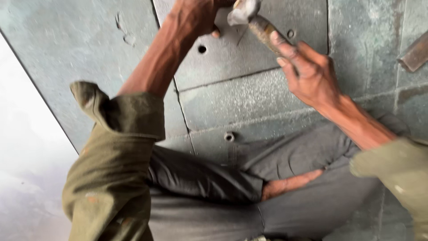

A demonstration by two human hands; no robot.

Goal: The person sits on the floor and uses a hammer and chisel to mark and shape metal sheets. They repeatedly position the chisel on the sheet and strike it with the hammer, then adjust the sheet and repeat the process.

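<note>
Overhead, two bare hands work at a grey metal plate (249, 100) with a rusty hammer (263, 27).

From the head view, the right hand (307, 73) is wrapped around the hammer's handle, its pale head blurred near the top edge. The left hand (194, 18) presses on the plate beside a round hole (202, 49); whether its fingers grip anything cannot be told. Olive sleeves (120, 147) are rolled back, and dark trousers (267, 187) lie below.
</note>
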